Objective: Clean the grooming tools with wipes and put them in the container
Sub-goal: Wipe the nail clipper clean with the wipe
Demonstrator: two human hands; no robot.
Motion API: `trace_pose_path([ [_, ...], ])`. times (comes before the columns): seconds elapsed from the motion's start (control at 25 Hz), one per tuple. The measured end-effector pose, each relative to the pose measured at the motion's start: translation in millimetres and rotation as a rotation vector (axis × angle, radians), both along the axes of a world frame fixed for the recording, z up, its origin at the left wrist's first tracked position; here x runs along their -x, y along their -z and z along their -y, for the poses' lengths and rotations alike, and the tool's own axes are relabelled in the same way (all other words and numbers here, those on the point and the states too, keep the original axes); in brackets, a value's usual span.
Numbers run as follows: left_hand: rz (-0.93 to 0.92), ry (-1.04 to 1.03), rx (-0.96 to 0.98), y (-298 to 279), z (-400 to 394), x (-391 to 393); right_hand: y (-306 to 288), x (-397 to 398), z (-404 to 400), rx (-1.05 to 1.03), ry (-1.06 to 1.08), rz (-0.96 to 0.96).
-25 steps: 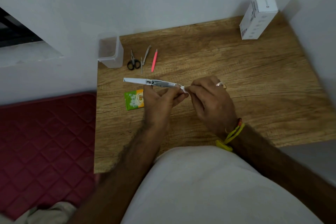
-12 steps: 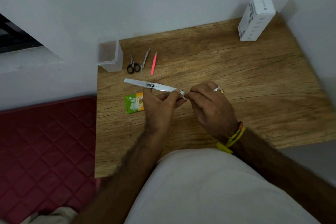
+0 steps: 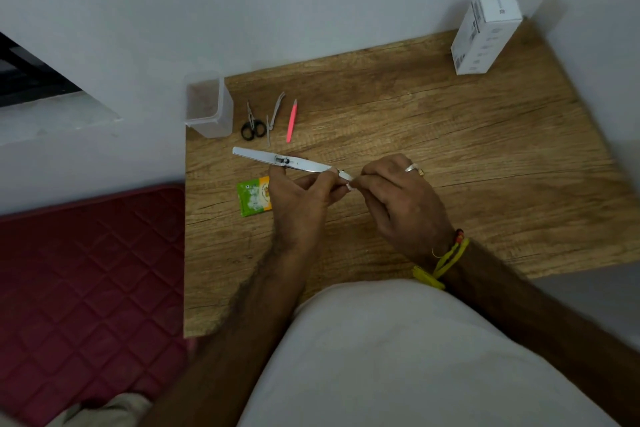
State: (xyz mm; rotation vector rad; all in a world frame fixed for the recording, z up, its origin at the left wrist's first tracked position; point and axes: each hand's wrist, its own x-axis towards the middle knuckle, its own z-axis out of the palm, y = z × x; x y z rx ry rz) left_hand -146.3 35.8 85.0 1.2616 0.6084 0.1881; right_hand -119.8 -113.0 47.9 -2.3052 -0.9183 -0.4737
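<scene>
We see the surface [image 3: 450,156] bare across its middle and right, so a hand passes freely there. Towards the container [image 3: 207,107] in the far left corner, scissors [image 3: 252,125], nail clipper [image 3: 275,114] and pink tweezers [image 3: 292,121] lie just beside it. A white box [image 3: 485,35] stands in the far right corner.

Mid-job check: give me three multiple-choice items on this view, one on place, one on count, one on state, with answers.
1. Where is the clear container?
A. far left corner of the table
B. beside the white box
C. on the red mat

2. How many tools lie loose beside the container?
A. one
B. three
C. five

3. What does the right hand do?
A. rests flat
B. pinches a wipe at the tip of the long metal tool
C. holds scissors

Answers: A, it stands at that corner. B, scissors, metal nipper, pink tweezers. B, the left hand holds the tool.
</scene>
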Motion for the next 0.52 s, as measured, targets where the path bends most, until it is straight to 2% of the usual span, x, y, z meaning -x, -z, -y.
trace_pose_path([
  [0.52, 0.007, -0.022, 0.013, 2.4, -4.2, 0.9, 2.7, 1.8, 4.1, -0.047, 0.007, -0.007],
])
